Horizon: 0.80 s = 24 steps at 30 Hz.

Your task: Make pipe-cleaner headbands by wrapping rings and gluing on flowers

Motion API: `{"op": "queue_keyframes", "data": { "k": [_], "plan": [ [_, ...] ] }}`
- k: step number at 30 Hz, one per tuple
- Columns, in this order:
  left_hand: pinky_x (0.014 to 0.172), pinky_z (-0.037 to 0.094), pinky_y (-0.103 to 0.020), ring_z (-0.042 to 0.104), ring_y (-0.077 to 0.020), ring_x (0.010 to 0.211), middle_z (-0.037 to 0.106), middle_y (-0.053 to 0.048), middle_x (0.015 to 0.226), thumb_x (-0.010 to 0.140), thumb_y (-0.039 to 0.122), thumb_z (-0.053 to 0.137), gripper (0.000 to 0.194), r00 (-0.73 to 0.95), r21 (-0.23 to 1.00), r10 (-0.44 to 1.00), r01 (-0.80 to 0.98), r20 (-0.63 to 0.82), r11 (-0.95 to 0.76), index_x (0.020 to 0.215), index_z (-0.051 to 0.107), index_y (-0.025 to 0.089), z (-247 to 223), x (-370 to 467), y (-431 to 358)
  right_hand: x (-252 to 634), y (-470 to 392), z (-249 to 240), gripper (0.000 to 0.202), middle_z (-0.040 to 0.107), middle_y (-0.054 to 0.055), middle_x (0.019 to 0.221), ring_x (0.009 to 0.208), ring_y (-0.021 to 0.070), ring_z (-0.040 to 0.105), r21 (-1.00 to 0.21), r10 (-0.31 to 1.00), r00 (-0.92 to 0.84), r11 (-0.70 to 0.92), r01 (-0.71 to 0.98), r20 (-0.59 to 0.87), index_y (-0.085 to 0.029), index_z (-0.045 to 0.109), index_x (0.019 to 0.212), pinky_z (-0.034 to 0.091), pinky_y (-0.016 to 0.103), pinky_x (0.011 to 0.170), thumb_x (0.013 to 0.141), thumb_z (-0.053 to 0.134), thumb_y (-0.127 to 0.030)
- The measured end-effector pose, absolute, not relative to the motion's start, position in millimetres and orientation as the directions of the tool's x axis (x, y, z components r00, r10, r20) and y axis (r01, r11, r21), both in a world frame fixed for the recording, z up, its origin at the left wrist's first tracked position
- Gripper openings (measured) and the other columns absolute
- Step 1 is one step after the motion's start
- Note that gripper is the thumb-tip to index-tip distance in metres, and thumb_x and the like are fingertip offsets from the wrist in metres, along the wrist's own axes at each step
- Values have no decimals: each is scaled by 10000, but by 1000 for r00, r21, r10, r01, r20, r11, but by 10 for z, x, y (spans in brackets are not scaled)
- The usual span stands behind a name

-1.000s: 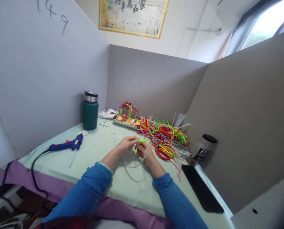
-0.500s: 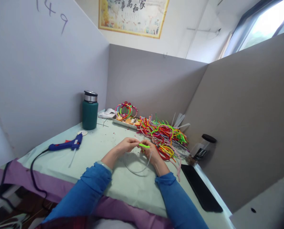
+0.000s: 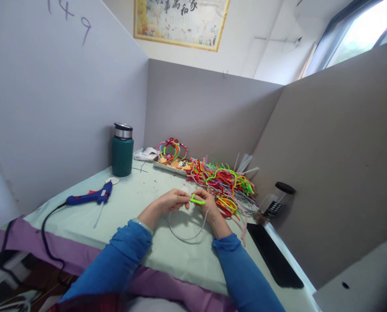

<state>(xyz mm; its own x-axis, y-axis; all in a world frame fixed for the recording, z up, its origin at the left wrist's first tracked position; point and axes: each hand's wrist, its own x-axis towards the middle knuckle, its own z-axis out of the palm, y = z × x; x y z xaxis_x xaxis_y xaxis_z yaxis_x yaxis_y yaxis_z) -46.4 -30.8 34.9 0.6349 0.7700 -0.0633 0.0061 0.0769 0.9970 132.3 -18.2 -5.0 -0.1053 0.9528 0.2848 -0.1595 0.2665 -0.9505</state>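
Note:
Over the middle of the table, my left hand (image 3: 174,200) is closed, its thumb and fingertips pinched at the left end of a bright green pipe cleaner (image 3: 198,202). My right hand (image 3: 206,205) is closed around the same pipe cleaner, which bends in a small hook between the hands. A thin grey wire hoop (image 3: 186,241) hangs below, its two sides rising to my hands. Whether the green piece is wound on the wire cannot be made out, as fingers hide that spot.
Behind my right hand lies a heap of coloured pipe cleaners (image 3: 219,175). A tray (image 3: 172,169) holds decorated hoops and small pieces. To the left are a blue glue gun (image 3: 91,195) and a green bottle (image 3: 122,156); to the right, a black flat object (image 3: 273,255) and a clear jar (image 3: 275,201).
The green pipe cleaner has gone from nearly straight to hooked at its left end. Both hands have shifted only slightly, and the grey hoop has dipped a little lower.

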Motion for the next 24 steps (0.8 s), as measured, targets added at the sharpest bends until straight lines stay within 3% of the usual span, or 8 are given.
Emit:
{"op": "queue_keyframes", "data": {
  "k": [9,13,20,24],
  "plan": [
    [383,76,-226,207,-13,367,573,7,625,658,416,700,333,650,999,758,13,-45,47,772,602,119,303,-464,-284,1493,-234,69,264,564,-19,618,522,104,458,-980,953,-238,165,-111,188,-181,679,784,327,229,499,608,753,-362],
    [376,79,-223,217,-11,359,594,2,654,657,401,699,318,668,998,742,25,-57,54,772,577,131,302,-462,-287,1567,-205,69,248,498,-45,546,481,81,382,-977,948,-237,206,-49,211,-167,663,748,280,221,479,643,732,-381],
    [374,96,-227,247,-23,360,580,-4,619,664,382,681,282,700,993,709,120,-91,9,715,563,131,252,-423,-274,1480,-200,114,200,503,-38,564,521,103,425,-927,910,-243,365,84,336,-180,625,667,327,235,520,692,681,-370],
    [372,92,-232,209,-35,357,407,54,455,690,361,656,246,718,990,685,138,-121,30,669,574,130,221,-411,-263,1419,-223,174,153,539,-26,607,577,125,458,-860,867,-274,473,190,416,-191,629,675,353,250,567,726,647,-335]
  ]
}}
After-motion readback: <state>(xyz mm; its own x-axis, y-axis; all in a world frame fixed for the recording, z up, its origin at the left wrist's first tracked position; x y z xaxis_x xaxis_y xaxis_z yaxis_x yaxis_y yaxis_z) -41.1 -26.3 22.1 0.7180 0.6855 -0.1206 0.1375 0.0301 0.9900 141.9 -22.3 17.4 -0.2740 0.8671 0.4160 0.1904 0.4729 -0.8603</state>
